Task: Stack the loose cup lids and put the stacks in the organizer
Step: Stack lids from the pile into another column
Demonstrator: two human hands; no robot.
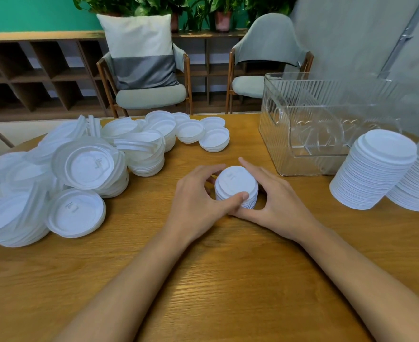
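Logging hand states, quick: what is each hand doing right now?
Left hand: closed, gripping the lid stack.
Right hand: closed, cupping the same lid stack from the other side.

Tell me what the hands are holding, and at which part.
The left hand and right hand hold the short stack of lids by its sides.

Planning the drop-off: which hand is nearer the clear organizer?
Right. The right hand holds the small lid stack on the side toward the clear organizer; the left hand holds the stack's opposite side, farther off.
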